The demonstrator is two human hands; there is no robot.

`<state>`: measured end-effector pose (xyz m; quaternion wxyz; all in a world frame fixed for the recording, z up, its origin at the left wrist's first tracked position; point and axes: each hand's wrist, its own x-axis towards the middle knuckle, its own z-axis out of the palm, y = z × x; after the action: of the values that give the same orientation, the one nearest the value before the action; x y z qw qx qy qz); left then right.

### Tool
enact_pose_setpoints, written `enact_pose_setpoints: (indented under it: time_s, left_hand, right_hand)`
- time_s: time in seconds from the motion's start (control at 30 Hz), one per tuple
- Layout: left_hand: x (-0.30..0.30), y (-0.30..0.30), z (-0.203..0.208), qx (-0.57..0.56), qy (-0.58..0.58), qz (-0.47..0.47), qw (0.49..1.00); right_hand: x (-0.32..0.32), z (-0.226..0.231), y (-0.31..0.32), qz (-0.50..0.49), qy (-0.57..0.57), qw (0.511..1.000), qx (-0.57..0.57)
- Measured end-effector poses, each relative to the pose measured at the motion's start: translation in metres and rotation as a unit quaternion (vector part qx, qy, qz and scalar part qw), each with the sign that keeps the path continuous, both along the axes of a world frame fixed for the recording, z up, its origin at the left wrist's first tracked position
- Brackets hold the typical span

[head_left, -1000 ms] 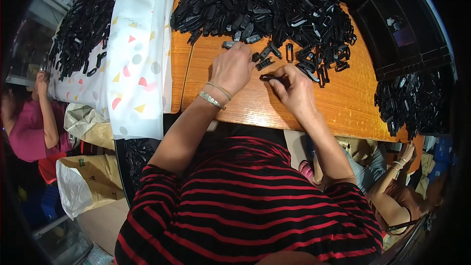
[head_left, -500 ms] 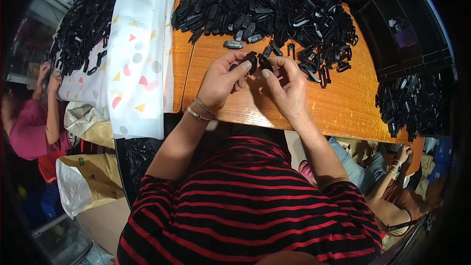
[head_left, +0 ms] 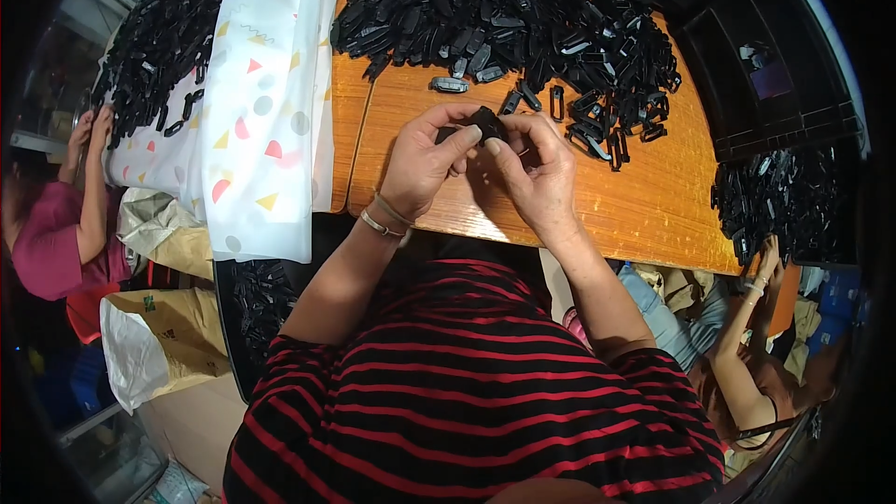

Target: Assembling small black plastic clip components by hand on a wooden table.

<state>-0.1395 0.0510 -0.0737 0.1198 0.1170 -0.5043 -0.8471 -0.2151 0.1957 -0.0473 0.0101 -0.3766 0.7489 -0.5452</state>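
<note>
My left hand (head_left: 422,157) and my right hand (head_left: 539,174) meet above the near half of the wooden table. A small black plastic piece (head_left: 486,122) is pinched between both thumbs and fingers. Its exact shape is partly hidden by the fingertips, and I cannot tell whether it is one part or two pressed together. Just beyond my hands lie a shiny elongated black part (head_left: 449,85) and a narrow black frame (head_left: 557,104). Behind them spreads a big heap of similar black plastic parts (head_left: 467,14).
A white patterned cloth (head_left: 257,121) covers the table's left part, with more black parts (head_left: 154,65) beyond it. At right stand a black bin (head_left: 775,65) and another heap (head_left: 770,196). A paper sack (head_left: 168,345) sits lower left. People work on both sides.
Half a second ago each hand held a black piece with a small gap between them; now my hands have come together and the gap is gone. The person at right has reached up toward the right heap.
</note>
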Motion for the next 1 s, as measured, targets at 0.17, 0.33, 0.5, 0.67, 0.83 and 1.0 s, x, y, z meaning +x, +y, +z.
enact_pose_setpoints:
  time_s: [0.17, 0.33, 0.5, 0.67, 0.83, 1.0]
  left_hand:
    - [-0.003, 0.002, -0.001, 0.009, 0.007, -0.010, 1.000]
    - [-0.003, 0.004, 0.000, 0.022, 0.012, -0.010, 1.000]
    - [0.000, 0.004, 0.002, -0.006, 0.015, -0.005, 1.000]
    - [0.001, 0.006, -0.003, -0.051, 0.017, 0.010, 0.999]
    - [0.006, 0.020, -0.004, -0.140, 0.024, 0.047, 0.989]
    - [0.010, 0.018, -0.003, -0.179, 0.010, 0.050, 0.983]
  right_hand:
    - [0.000, -0.001, 0.002, -0.001, -0.042, 0.999, -0.017]
    - [0.003, 0.002, 0.002, -0.007, -0.058, 0.997, -0.043]
    - [-0.004, -0.008, 0.005, -0.008, 0.013, 1.000, 0.021]
    - [-0.002, -0.006, 0.004, -0.017, 0.046, 0.998, 0.046]
    - [0.013, -0.016, -0.001, -0.047, 0.148, 0.985, 0.068]
    - [0.028, -0.014, -0.002, -0.040, 0.061, 0.995, 0.068]
